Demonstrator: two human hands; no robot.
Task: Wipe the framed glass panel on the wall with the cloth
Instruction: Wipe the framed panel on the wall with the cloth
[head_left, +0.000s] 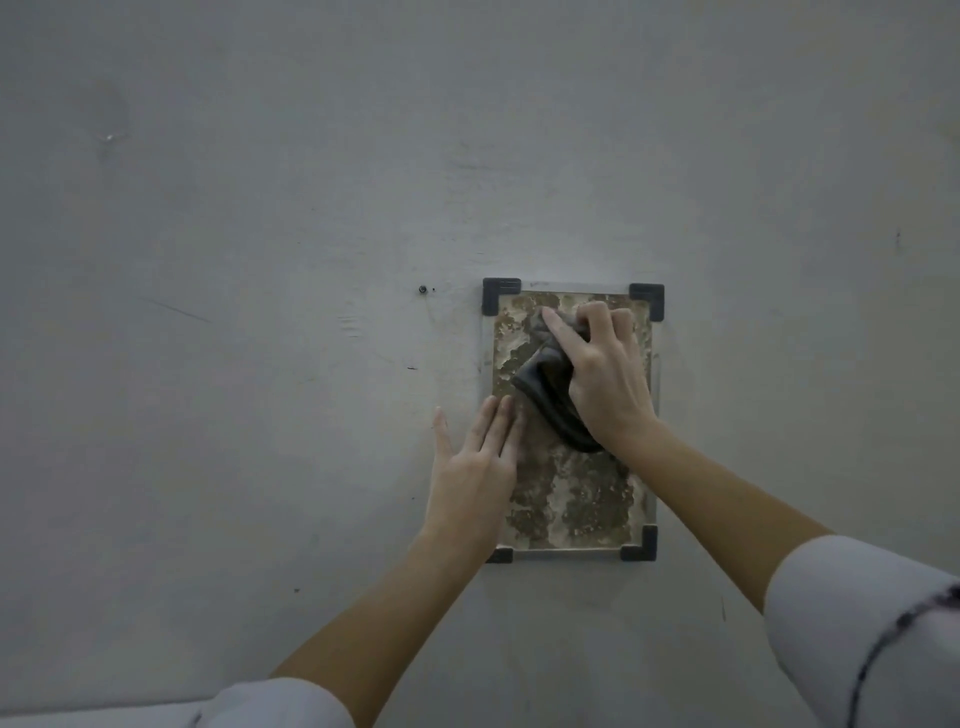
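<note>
On the wall (260, 322): framed glass panel (576, 493), mottled brown almost all over.
Progress: wiping looks barely begun; upper part under way, lower half left.
Right hand (605, 374): clenched round dark cloth (543, 389), pressing it on the panel's upper middle.
Left hand (475, 467): flat, fingers straight, resting on the panel's left edge.

From here I cannot see the part of the cloth (545, 389) under the right hand (602, 374). The left hand (472, 478) and its forearm hide the lower left edge of the glass panel (571, 493) and most of one corner bracket (500, 556). The picture's edge cuts both sleeves (857, 623). I cannot identify the tiny dark dot (423, 289) on the wall (260, 208).
</note>
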